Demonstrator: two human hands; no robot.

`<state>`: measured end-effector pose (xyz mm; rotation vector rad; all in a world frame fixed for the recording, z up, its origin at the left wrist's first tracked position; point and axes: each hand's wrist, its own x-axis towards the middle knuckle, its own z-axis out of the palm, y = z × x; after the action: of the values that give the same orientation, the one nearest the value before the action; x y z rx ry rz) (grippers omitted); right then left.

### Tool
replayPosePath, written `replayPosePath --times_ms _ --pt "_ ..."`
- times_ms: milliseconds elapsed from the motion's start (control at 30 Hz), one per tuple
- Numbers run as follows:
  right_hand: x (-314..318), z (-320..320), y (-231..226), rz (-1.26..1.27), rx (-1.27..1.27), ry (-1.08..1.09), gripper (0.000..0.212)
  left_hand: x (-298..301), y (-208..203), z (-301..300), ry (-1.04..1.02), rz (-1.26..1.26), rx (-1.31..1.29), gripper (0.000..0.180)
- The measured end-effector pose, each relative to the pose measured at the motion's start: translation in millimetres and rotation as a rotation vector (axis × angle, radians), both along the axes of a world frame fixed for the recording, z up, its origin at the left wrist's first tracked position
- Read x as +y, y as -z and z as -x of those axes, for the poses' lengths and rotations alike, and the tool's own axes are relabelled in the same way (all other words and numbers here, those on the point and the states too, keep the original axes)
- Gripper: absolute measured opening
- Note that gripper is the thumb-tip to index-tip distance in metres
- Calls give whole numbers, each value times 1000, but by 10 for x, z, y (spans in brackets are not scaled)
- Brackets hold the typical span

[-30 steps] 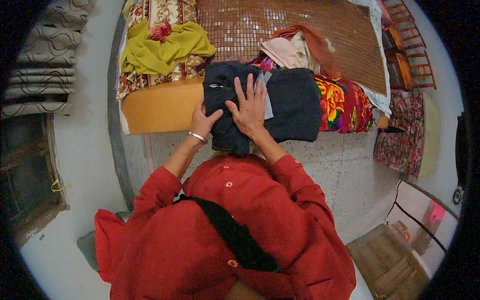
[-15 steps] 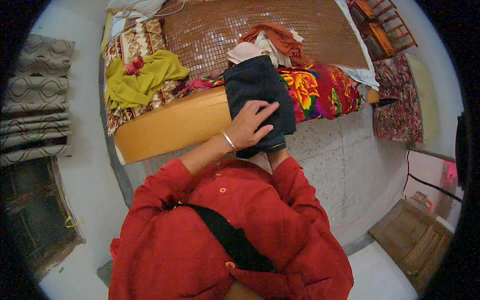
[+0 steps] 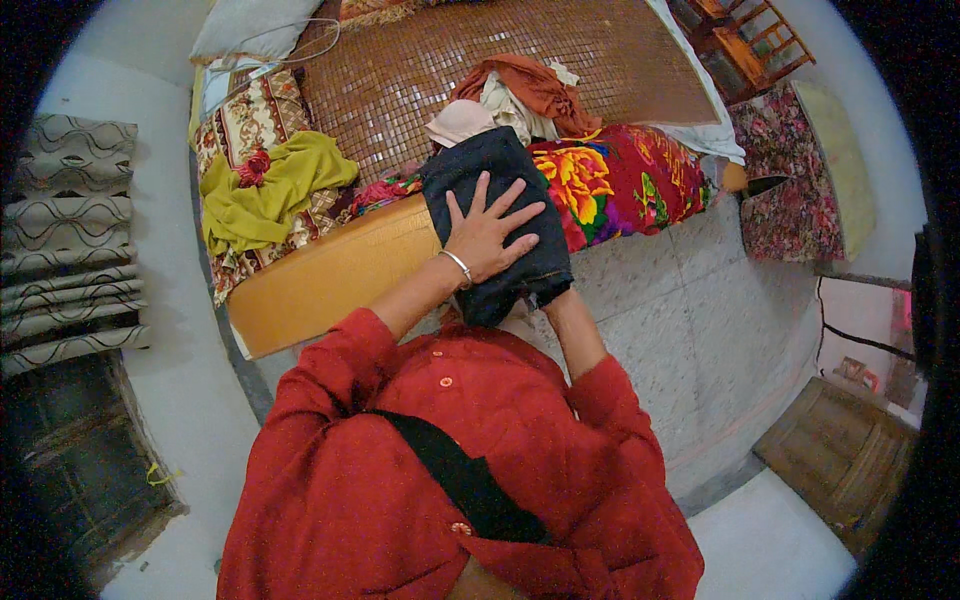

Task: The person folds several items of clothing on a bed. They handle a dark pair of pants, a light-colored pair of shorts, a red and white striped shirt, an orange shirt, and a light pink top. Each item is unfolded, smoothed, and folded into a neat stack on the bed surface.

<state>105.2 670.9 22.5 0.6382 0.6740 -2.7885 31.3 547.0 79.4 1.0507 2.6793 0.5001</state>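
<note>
A folded dark cloth [image 3: 545, 245] is in the middle of the frame, a bit above the center. The left hand [image 3: 485, 235] lies flat on top of it, open, with its fingers spread wide, and a shiny bracelet [image 3: 458, 268] goes around its wrist. The right arm [image 3: 582, 335] comes up from below, and its hand is tucked under the bottom edge of the dark cloth, so I cannot tell if that hand is open or holding on. The top of the dark cloth is next to a pale pink cup-shaped thing [image 3: 462, 122]. Just above and right of that are a white cloth [image 3: 515, 108] and a rusty orange cloth [image 3: 530, 82], bunched up on a shiny brown mat [image 3: 400, 85]. To the right of the dark cloth is a red cloth with big bright flowers [image 3: 640, 185]. To the left is a long yellow-brown board [image 3: 330, 280]. In the upper left, a green cloth [image 3: 300, 180] lies in a heap on a patterned cushion [image 3: 270, 115], with a red bunched bit [image 3: 253, 168] on it. The person wears a red shirt [image 3: 350, 470] with a black strap [image 3: 455, 470] across it. A gray wavy curtain [image 3: 70, 240] hangs at the far left, and the speckled floor [image 3: 680, 290] shows at the right.
</note>
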Motion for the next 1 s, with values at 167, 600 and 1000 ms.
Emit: replayPosePath --times_ms 167,600,1000 --pt "359 -339 -229 -690 -200 160 35 149 100 -119 -31 86 135 55" --pt "184 33 -53 -1861 115 -7 55 -348 307 -358 -303 -395 25 80" --pt "317 400 -517 -579 2 -441 42 -820 221 -329 -823 -1123 -1495 58"
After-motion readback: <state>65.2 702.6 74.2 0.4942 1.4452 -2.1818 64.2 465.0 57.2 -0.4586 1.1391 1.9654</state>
